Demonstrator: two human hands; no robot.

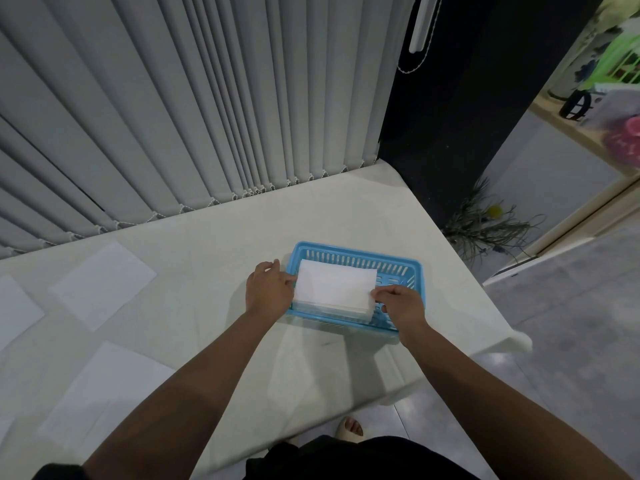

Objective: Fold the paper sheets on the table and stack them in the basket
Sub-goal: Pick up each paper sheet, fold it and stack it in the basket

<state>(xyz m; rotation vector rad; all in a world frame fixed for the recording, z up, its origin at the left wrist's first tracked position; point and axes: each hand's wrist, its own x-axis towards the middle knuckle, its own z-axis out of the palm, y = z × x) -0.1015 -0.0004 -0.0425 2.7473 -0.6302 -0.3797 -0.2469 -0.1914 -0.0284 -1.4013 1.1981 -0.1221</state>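
I saw the folded paper (334, 286) lying on a stack inside the blue basket (398, 268) near the table's (214, 244) right end. My left hand (268, 289) touched its left edge with a fingertip, fingers loosely curled. My right hand (401, 301) seemed to pinch the right corner, though the grip was hard to make out. Three flat sheets (102, 284) lay well apart to the left.

Dim, cool indoor light; soft shadows fall under the forearms onto the table (214, 244). Wide-angle distortion bends the blinds (173, 98) (edges especially), and the right-hand shelf looks blurred.
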